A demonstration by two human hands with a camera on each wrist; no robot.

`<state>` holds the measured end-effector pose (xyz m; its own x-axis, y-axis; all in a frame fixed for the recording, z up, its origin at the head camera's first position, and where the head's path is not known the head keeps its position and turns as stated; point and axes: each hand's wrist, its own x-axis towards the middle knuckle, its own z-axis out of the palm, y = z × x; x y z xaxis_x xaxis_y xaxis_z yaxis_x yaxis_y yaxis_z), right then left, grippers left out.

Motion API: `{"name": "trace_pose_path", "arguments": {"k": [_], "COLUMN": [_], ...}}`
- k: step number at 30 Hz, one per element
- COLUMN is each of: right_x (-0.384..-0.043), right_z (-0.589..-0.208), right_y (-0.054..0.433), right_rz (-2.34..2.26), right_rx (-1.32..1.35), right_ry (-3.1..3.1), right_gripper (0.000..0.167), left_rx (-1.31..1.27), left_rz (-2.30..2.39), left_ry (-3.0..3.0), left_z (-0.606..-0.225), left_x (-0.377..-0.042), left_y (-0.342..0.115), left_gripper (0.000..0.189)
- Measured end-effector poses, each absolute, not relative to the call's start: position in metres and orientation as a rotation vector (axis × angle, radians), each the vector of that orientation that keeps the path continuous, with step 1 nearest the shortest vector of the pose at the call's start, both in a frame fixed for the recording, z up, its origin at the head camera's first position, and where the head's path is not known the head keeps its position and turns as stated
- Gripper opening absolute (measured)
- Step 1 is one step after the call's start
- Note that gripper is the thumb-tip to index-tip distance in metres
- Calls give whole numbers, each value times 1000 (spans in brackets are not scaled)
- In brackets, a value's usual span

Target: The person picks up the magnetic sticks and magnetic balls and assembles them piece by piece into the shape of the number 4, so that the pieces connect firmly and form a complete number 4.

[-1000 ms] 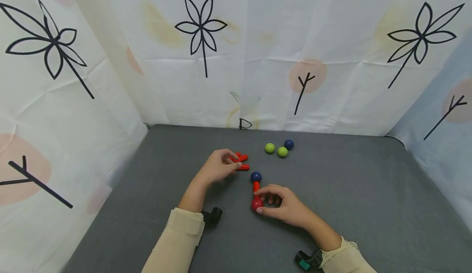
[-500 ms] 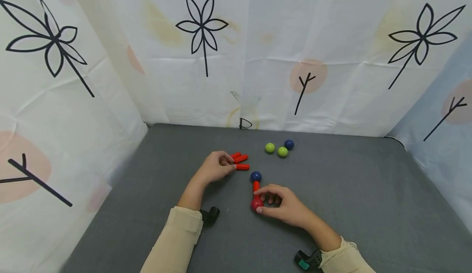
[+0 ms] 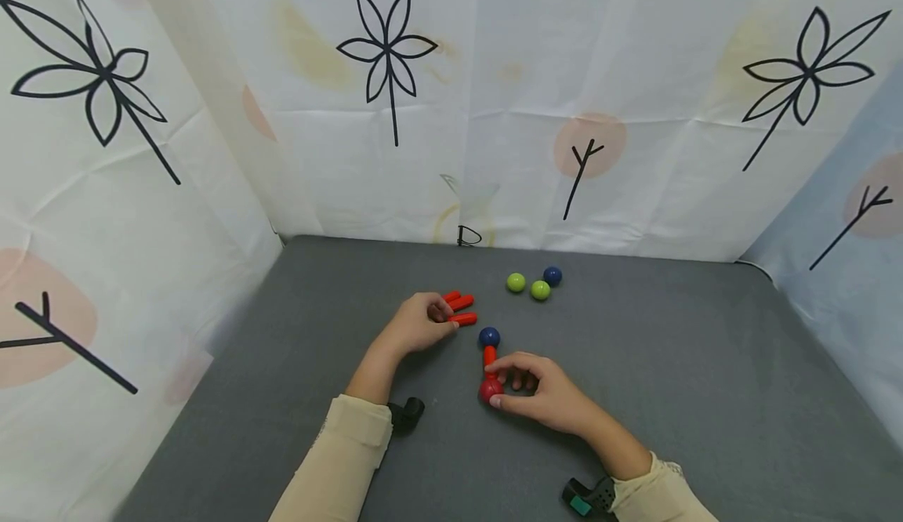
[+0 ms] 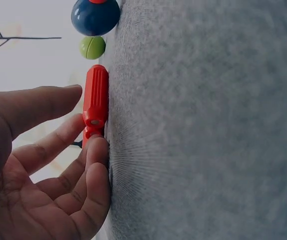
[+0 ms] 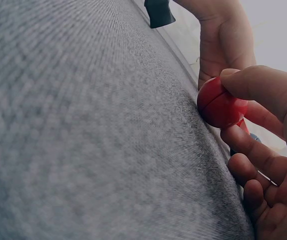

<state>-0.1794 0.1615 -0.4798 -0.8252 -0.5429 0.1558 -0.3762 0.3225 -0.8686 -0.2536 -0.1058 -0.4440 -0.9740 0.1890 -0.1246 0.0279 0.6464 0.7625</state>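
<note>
In the head view, my right hand (image 3: 539, 393) pinches a red ball (image 3: 491, 390) between thumb and fingers. A red rod (image 3: 490, 357) runs from that ball to a dark blue ball (image 3: 489, 337), the three lying in a line on the table. My left hand (image 3: 421, 323) is beside several loose red rods, its fingers loosely bent. Its index finger appears to touch the end of the nearest rod (image 4: 96, 95), while the thumb stands apart in the left wrist view. Two more rods (image 3: 462, 302) lie just behind, partly hidden by the hand.
Two green balls (image 3: 540, 291) and another dark blue ball (image 3: 553, 276) lie near the back of the grey table (image 3: 670, 365). White printed cloth (image 3: 494, 75) encloses the back and sides. Black devices are strapped at both wrists.
My left hand drew back slightly from the rods, then moved a little toward the nearest one, which has turned slightly. The right hand stays still on the red ball.
</note>
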Motion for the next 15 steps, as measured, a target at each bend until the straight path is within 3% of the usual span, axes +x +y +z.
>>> {"name": "trace_pose_path", "arguments": {"k": [15], "right_x": [-179], "right_z": [-478], "right_y": [161], "right_rz": [-1497], "right_rx": [-815], "right_ry": [2419], "right_gripper": [38], "left_rx": [166], "left_rz": [1170], "left_ry": [2690], "left_z": [-445], "left_x": [-254], "left_y": [-102], "left_gripper": [17]}}
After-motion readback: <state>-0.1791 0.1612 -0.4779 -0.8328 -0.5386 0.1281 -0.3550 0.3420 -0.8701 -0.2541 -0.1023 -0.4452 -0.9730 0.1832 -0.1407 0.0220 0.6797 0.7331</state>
